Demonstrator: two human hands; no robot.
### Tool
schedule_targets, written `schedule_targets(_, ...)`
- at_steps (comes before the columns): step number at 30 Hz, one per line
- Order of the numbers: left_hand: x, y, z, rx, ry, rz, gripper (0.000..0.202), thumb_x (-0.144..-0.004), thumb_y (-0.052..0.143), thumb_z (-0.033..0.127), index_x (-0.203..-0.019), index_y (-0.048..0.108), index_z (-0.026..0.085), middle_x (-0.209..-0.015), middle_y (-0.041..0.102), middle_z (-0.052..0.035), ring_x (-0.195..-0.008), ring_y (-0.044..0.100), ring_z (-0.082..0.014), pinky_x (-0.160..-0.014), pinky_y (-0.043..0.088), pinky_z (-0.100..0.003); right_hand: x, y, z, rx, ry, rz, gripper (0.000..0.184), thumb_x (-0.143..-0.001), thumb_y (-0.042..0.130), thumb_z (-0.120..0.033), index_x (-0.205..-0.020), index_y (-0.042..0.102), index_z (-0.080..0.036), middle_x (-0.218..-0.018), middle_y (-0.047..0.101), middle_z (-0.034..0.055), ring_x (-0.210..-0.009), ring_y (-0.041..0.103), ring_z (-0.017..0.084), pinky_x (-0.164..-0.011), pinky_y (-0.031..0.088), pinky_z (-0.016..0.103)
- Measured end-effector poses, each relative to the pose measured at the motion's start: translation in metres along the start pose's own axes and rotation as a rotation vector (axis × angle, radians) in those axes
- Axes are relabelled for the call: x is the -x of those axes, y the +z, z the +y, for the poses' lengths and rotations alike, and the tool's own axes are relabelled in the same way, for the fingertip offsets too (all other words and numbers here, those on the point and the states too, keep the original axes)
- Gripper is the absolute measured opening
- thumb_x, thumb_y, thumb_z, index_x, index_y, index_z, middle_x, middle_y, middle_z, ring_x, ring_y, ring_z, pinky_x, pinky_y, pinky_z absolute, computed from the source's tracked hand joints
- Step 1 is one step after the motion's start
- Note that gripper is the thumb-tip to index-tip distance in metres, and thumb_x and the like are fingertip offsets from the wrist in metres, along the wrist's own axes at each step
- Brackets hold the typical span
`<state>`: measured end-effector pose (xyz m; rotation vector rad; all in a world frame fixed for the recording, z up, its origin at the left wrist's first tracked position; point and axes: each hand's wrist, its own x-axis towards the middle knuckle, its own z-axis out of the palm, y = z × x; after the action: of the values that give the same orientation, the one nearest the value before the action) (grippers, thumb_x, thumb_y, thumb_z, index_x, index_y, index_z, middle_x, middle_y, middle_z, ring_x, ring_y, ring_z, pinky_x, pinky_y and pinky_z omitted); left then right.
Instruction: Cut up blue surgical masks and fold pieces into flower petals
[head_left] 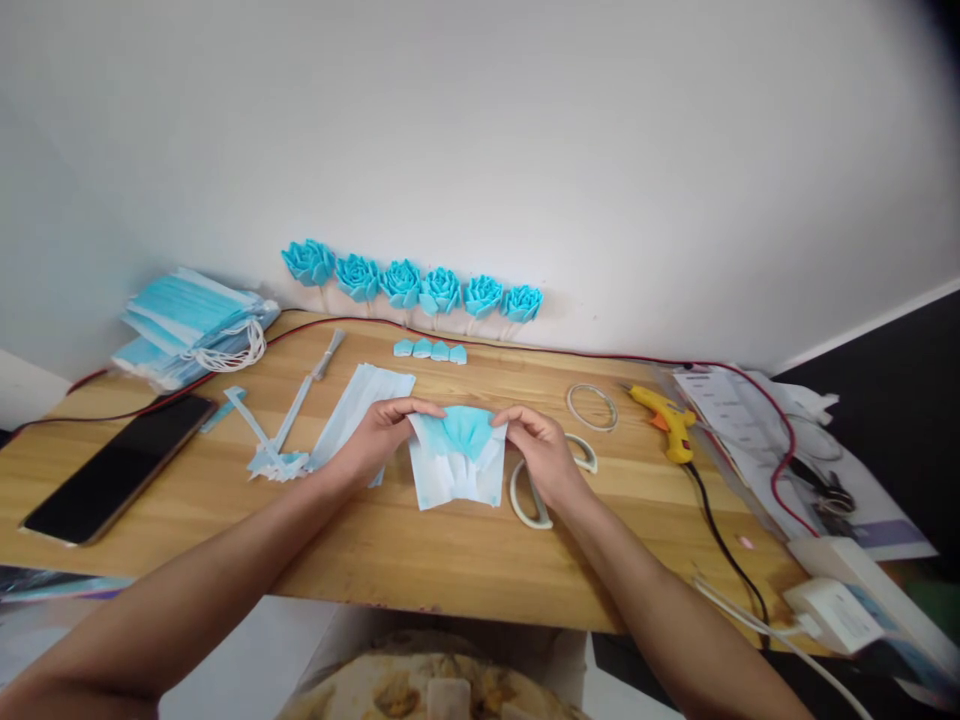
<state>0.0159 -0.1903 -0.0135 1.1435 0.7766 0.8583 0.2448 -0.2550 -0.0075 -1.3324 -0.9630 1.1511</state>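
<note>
A cut face mask [459,465], its blue layer and white layers partly spread apart, hangs just above the wooden table between both hands. My left hand [382,430] pinches its upper left corner, and my right hand [538,445] pinches the upper right one. White-handled scissors [529,505] lie under and beside my right hand, their blades hidden. Behind my left wrist rests a stack of pale mask pieces [367,390]. Small folded blue petals [430,350] sit in a row farther back.
Several blue fabric roses [401,283] on sticks lean against the wall. A mask pile [191,320], phone [120,465] and trimmed strips [292,410] are on the left. At right lie a clear ring [592,407], yellow glue gun [675,425], papers [720,390], and power strip [862,580] with cables.
</note>
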Motion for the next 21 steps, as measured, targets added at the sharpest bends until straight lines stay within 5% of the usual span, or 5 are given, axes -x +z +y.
schedule_targets(6, 0.001, -0.003, 0.0, -0.01, 0.011, -0.024, 0.007, -0.077, 0.079, 0.027, -0.076, 0.08, 0.02, -0.073, 0.073, 0.0006, -0.067, 0.061, -0.0118, -0.068, 0.046, -0.023, 0.0, -0.001, 0.001, -0.011, -0.031, -0.005, 0.005, -0.072, 0.07, -0.025, -0.069, 0.072, -0.022, -0.075, 0.069, -0.0015, -0.07, 0.059, 0.014, -0.071, 0.046, 0.028)
schedule_targets(13, 0.0, -0.002, 0.0, 0.022, -0.031, -0.007, 0.021, -0.077, 0.085, 0.035, -0.089, 0.08, 0.02, -0.082, 0.074, -0.0003, -0.073, 0.063, -0.0133, -0.071, 0.048, -0.024, 0.002, 0.0, -0.002, -0.003, 0.0, -0.1, 0.035, -0.079, 0.081, -0.042, -0.109, 0.078, -0.025, -0.095, 0.078, 0.0021, -0.084, 0.067, 0.018, -0.079, 0.051, 0.031)
schedule_targets(21, 0.003, 0.007, 0.009, -0.027, -0.176, -0.026, 0.045, -0.066, 0.092, 0.052, -0.09, 0.08, 0.017, -0.08, 0.076, -0.0041, -0.077, 0.068, -0.0217, -0.072, 0.053, -0.03, 0.005, 0.001, -0.002, 0.069, 0.031, -0.186, 0.046, -0.076, 0.08, -0.064, -0.074, 0.073, -0.019, -0.073, 0.068, -0.0004, -0.069, 0.056, 0.015, -0.069, 0.044, 0.029)
